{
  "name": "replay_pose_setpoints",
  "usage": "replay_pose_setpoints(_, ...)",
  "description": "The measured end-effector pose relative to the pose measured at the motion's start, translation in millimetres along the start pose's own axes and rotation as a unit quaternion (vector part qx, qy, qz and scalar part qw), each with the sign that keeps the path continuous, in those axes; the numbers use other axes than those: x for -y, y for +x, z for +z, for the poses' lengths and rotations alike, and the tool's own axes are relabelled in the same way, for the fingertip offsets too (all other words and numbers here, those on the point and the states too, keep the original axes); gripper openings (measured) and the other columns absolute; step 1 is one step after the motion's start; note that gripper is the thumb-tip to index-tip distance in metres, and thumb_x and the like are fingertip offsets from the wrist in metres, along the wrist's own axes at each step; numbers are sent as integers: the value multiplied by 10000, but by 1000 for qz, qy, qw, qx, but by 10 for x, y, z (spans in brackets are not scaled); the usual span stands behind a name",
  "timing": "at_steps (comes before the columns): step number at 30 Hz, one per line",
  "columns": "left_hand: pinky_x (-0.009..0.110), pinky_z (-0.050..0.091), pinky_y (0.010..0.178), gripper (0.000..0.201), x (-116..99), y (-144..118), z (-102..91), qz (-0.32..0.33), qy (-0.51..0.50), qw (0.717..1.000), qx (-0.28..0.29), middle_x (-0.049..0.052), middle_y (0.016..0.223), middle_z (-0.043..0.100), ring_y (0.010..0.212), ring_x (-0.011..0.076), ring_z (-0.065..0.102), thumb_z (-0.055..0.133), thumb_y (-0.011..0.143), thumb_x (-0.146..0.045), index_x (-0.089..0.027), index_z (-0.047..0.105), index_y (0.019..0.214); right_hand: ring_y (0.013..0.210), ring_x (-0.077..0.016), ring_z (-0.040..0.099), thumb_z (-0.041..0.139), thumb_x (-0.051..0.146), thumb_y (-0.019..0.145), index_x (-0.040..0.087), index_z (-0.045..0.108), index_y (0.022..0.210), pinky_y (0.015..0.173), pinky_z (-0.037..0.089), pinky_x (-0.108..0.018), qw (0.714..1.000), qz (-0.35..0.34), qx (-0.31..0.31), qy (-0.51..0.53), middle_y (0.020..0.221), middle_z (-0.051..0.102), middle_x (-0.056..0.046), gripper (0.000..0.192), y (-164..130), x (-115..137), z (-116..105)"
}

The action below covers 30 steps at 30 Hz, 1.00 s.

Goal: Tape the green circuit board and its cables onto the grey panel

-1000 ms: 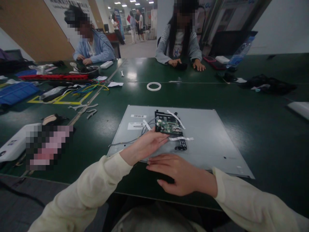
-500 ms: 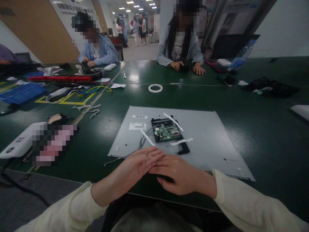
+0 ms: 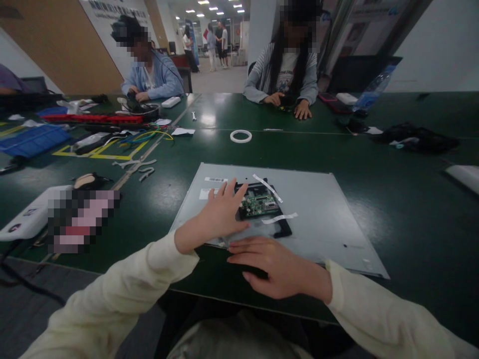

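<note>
Head view, left hand [image 3: 219, 217] flat, fingers spread, touching circuit board [image 3: 259, 203], right hand [image 3: 275, 267] open, holding nothing, nearer.

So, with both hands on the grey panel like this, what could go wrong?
The left hand lies flat beside the bare circuit board; its fingers could brush components or loosen the white tape strips. The right hand presses the grey panel at its near edge, so it might slide.

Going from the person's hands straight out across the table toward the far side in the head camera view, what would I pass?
Right hand → left hand → green circuit board on the grey metal panel → white tape ring → seated person in a grey striped top.
</note>
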<state>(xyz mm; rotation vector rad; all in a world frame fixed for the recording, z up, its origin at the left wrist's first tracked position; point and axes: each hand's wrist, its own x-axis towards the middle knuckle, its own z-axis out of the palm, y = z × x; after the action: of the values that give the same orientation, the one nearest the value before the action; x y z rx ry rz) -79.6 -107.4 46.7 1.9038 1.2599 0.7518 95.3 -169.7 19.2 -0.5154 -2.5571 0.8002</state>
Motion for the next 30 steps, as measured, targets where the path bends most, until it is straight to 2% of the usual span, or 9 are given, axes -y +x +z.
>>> replay_pose_setpoints(3,549,-159,1037,888,139,130,55,-33,-18,999,34,157,1481,238,1370,436,46,837,430,-245,-221,483,1244,1146,-169,518,474,197,816,107,613,1150,994,405,-334,1000,-5,-8,-1,1194,587,-111,372,-5,-10,9)
replay_pose_setpoints(5,522,-108,1068,911,195,200,56,-30,-30,998,55,154,1486,221,1371,426,66,827,431,-245,-219,465,1266,1146,-163,517,475,193,817,109,614,1145,999,400,-326,1000,-10,-13,0,1194,588,-106,366,-7,-15,12)
replay_pose_setpoints(8,459,74,1109,952,253,306,28,6,-19,995,97,154,1483,200,1362,400,161,804,458,-263,-208,412,1324,1138,-159,523,478,186,809,98,621,1130,1000,400,-314,1000,-17,-18,4,1178,597,-107,363,-3,-9,2)
replay_pose_setpoints(10,423,188,1096,978,285,377,11,47,-4,992,121,160,1453,241,1333,379,255,797,467,-269,-191,383,1350,1134,-160,526,479,183,804,86,626,1122,1000,400,-308,1000,-18,-19,7,1164,605,-111,363,4,-1,-10)
replay_pose_setpoints(12,403,244,1081,980,312,444,4,86,11,987,132,159,1413,295,1298,354,327,792,478,-272,-175,372,1358,1138,-160,525,473,185,807,83,627,1119,1001,402,-310,1000,-15,-17,7,1161,606,-112,362,8,4,-18)
replay_pose_setpoints(15,387,260,1080,979,338,529,6,115,18,984,138,153,1384,325,1288,331,344,795,475,-270,-163,375,1353,1148,-158,519,464,186,810,98,624,1123,1002,403,-318,1000,-8,-9,4,1171,601,-106,363,8,1,-16)
replay_pose_setpoints(19,376,234,1094,959,340,598,8,113,-24,984,138,134,1363,361,1303,321,324,811,427,-247,-174,430,1305,1160,-153,510,473,183,810,114,620,1129,1015,390,-320,1000,-6,-9,8,1189,592,-101,358,3,-9,-5)
replay_pose_setpoints(25,381,221,1095,861,282,595,11,103,-102,985,99,112,1303,440,1260,322,377,808,388,-164,-195,526,1200,1156,-157,514,464,178,810,112,623,1116,1010,397,-325,1000,-8,-14,9,1189,592,-101,351,3,-4,-8)
replay_pose_setpoints(30,397,248,1080,832,275,579,7,137,-78,983,97,110,1279,474,1231,317,410,804,429,-190,-192,523,1211,1163,-142,506,467,182,818,101,632,1108,1025,377,-291,1000,-8,-13,1,1191,592,-93,343,-14,-7,-1)
